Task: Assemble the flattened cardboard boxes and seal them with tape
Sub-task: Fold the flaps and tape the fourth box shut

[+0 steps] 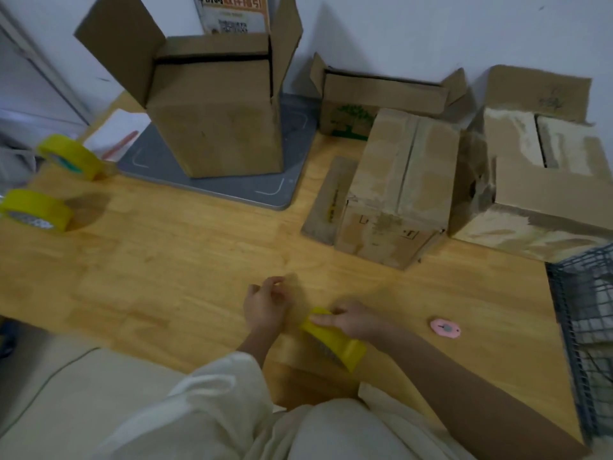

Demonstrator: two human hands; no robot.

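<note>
A yellow tape roll (335, 340) at six o'clock was grasped by the right hand (355, 318); the left hand (265, 303) pinched its pulled end. At two o'clock, the closed box (398, 184) waited unsealed.

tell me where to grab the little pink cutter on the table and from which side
Take the pink cutter across its two long edges, coming straight down from above. It lies flat on the wooden table with bare wood all round it, so nothing blocks a top approach. The right hand is nearest, but it is holding the yellow tape roll.
</note>
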